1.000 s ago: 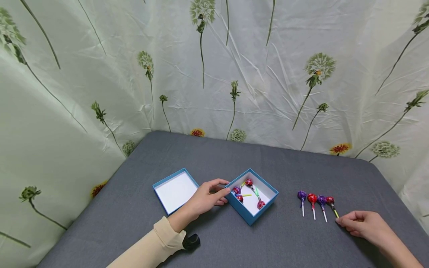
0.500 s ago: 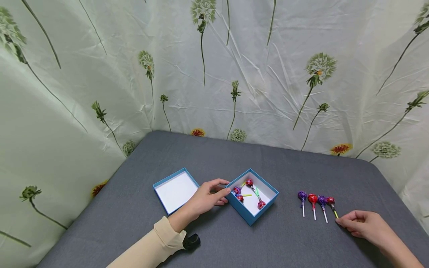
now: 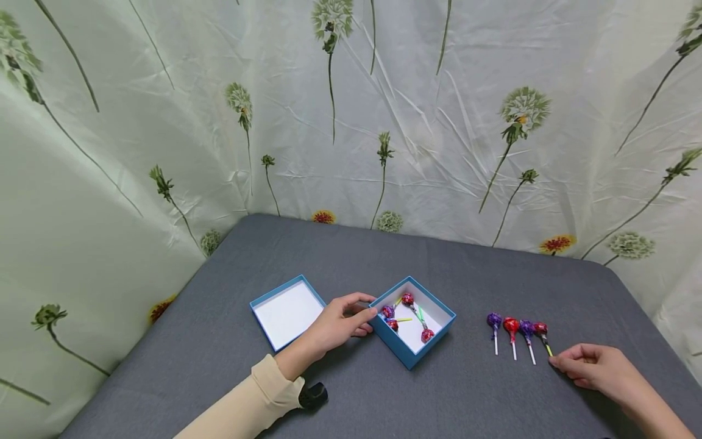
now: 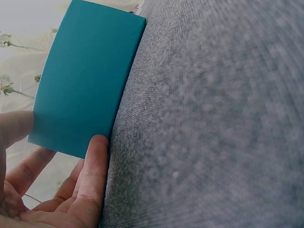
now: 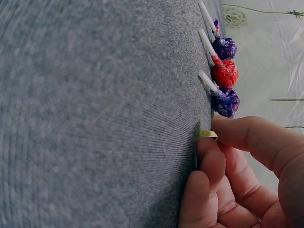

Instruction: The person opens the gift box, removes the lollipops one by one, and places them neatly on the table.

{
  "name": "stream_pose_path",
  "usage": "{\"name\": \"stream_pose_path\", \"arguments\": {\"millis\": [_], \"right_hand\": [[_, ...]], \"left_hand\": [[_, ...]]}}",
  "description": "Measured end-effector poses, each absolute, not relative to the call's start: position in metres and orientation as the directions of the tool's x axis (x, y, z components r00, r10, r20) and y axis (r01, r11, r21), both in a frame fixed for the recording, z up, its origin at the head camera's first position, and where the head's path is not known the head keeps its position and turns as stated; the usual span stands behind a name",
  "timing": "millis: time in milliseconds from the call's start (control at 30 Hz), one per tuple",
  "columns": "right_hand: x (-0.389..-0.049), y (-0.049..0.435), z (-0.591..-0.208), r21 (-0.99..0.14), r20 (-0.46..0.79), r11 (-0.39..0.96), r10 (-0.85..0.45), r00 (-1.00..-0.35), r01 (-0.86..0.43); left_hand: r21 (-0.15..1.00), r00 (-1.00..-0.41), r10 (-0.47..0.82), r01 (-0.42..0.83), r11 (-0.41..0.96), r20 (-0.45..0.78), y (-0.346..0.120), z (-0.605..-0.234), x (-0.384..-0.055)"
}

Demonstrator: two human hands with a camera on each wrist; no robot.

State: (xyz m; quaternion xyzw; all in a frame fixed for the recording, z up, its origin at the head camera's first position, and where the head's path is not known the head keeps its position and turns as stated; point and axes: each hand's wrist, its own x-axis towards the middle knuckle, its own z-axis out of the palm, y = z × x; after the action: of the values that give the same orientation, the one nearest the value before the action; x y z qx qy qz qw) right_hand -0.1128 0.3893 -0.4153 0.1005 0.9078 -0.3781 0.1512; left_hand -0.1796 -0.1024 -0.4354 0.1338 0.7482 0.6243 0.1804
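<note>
A blue open-topped box (image 3: 399, 349) with a white inside sits mid-table, holding several wrapped lollipops (image 3: 427, 335). At its left corner, my left hand (image 3: 336, 323) grips it with thumb and fingers on either side of the corner. The left wrist view shows a fingertip against the box's blue side (image 4: 90, 76). To the right, my right hand (image 3: 598, 369) pinches the yellow-green stick end of a red lollipop (image 3: 540, 328), the rightmost in a row. In the right wrist view the stick (image 5: 207, 134) shows between thumb and finger; the candy head is hidden there.
Left of that lollipop lie a purple lollipop (image 3: 526, 329), a red one (image 3: 511, 325) and another purple one (image 3: 494, 320), white sticks toward me. The box's lid (image 3: 290, 311), white inside up, lies behind my left forearm. A flowered curtain (image 3: 417, 122) hangs behind the grey table (image 3: 466, 396).
</note>
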Motion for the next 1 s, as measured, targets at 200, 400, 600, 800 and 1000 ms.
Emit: {"name": "stream_pose_path", "arguments": {"millis": [200, 400, 600, 800, 1000], "right_hand": [[-0.111, 0.39, -0.413, -0.668, -0.338, 0.689, 0.055, -0.94, 0.28], [-0.114, 0.388, -0.401, -0.645, -0.343, 0.71, 0.06, -0.938, 0.281], [-0.126, 0.381, -0.381, -0.618, -0.365, 0.738, 0.036, -0.93, 0.271], [-0.141, 0.364, -0.359, -0.609, -0.293, 0.781, -0.059, -0.954, 0.139], [-0.157, 0.34, -0.337, -0.62, -0.244, 0.785, -0.172, -0.954, 0.017]], "left_hand": [[0.983, -0.897, 0.431, -0.022, 0.183, -0.1, -0.102, -0.436, -0.179], [0.983, -0.897, 0.431, -0.019, 0.184, -0.098, -0.102, -0.437, -0.179], [0.979, -0.906, 0.411, -0.014, 0.201, -0.097, -0.103, -0.436, -0.178], [0.978, -0.91, 0.403, -0.011, 0.207, -0.095, -0.104, -0.436, -0.178], [0.982, -0.906, 0.411, -0.025, 0.19, -0.102, -0.102, -0.436, -0.18]]}}
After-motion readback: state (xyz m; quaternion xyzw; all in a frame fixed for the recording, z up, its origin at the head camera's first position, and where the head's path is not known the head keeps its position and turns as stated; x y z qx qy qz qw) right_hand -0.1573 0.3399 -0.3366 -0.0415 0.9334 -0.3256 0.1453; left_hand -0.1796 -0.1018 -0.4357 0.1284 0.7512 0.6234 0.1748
